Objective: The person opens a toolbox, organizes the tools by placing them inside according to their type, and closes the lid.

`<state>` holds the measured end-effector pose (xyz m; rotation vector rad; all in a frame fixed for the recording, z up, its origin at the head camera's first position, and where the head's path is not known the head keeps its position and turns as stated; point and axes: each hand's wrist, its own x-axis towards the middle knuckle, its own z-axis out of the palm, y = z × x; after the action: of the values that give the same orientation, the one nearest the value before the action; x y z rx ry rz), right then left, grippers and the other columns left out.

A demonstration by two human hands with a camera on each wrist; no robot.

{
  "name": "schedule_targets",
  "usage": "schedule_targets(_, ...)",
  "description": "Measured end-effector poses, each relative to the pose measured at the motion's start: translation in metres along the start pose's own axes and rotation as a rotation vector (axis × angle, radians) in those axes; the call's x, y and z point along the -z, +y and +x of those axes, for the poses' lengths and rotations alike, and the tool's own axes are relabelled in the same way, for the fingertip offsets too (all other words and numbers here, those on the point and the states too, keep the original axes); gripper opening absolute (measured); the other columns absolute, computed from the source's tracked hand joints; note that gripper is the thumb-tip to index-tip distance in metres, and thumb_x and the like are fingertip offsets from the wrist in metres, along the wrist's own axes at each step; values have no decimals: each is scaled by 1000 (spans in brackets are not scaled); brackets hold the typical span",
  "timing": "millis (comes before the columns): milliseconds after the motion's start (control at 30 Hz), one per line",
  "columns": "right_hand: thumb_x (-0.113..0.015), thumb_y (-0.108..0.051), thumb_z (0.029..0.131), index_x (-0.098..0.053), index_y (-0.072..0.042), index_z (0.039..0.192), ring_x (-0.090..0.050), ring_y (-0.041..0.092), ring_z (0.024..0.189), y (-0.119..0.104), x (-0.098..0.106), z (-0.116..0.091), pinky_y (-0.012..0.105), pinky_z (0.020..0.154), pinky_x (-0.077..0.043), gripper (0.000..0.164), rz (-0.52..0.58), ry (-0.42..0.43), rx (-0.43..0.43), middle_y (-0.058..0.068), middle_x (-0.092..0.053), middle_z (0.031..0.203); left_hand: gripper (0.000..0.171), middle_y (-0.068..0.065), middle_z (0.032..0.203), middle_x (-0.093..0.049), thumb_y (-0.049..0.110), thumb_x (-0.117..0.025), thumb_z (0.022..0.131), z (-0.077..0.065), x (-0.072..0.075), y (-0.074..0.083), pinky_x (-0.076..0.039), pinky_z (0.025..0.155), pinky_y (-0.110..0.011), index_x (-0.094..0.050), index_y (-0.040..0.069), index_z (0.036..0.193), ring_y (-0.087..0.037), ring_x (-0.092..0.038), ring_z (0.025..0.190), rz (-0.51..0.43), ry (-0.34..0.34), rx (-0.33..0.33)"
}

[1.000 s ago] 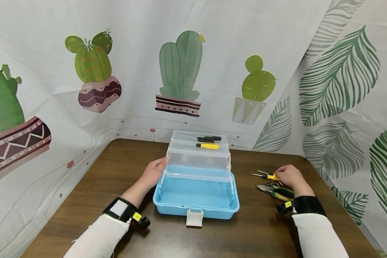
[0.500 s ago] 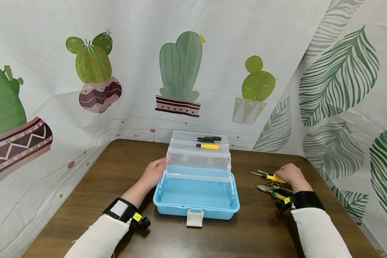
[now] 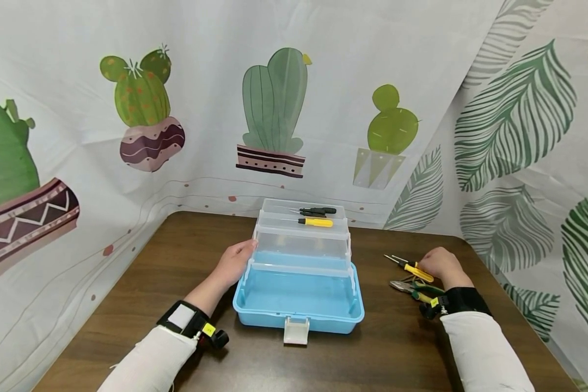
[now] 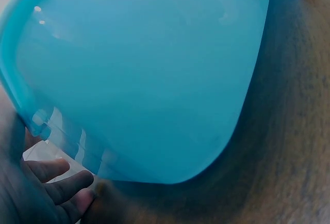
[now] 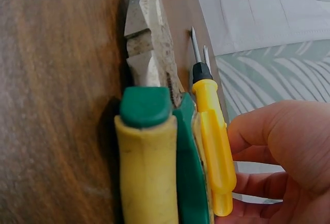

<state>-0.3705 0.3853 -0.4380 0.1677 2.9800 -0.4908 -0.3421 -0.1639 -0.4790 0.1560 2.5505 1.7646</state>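
In the head view, a light-blue toolbox (image 3: 299,325) stands with its clear plastic trays (image 3: 301,246) fanned out toward the back. My left hand (image 3: 235,262) grips the trays' left edge; the left wrist view shows its fingers (image 4: 72,185) by the box's corner. At the right, my right hand (image 3: 440,265) is over two screwdrivers. The nearer yellow screwdriver (image 5: 216,136) lies with its handle beside the fingers, which curl in at the rear one, its handle mostly hidden. Combination pliers (image 5: 147,167) with green and yellow grips lie just in front.
A yellow screwdriver (image 3: 317,222) and black-handled screwdrivers (image 3: 320,210) rest in the upper trays. The white latch (image 3: 296,331) hangs at the box's front. Behind the brown table (image 3: 191,231) hangs a printed cloth (image 3: 201,109) with cacti and leaves.
The nearer yellow screwdriver has turned, its tip swinging toward the back and its handle toward the front. My right hand has moved slightly back; my left hand stays on the trays.
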Motion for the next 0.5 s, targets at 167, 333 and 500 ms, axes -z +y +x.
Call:
schedule_targets(167, -63, -20, 87, -79, -5, 89, -63, 30, 82, 3, -3, -1, 36, 68, -50, 23, -11, 9, 0, 15, -75, 93, 72, -14, 153, -55, 65, -38, 104, 0, 0, 0, -52, 107, -54, -48, 14, 154, -35, -55, 139, -9, -11, -2)
schedule_targets(333, -60, -16, 85, -79, -5, 88, -62, 28, 78, 4, -4, 0, 32, 63, -47, 22, -29, 19, 29, 13, -75, 91, 70, -14, 151, -56, 64, -39, 105, 1, 0, 2, -54, 105, -54, -49, 15, 154, -35, -57, 136, -24, -14, -4)
schedule_targets(500, -61, -15, 86, -79, 0, 103, -66, 31, 87, 4, -4, -1, 36, 68, -52, 29, -21, 5, 42, 21, -76, 107, 69, -14, 153, -55, 63, -39, 105, 0, 0, 3, -54, 105, -54, -48, 16, 154, -35, -57, 137, -16, -16, 6)
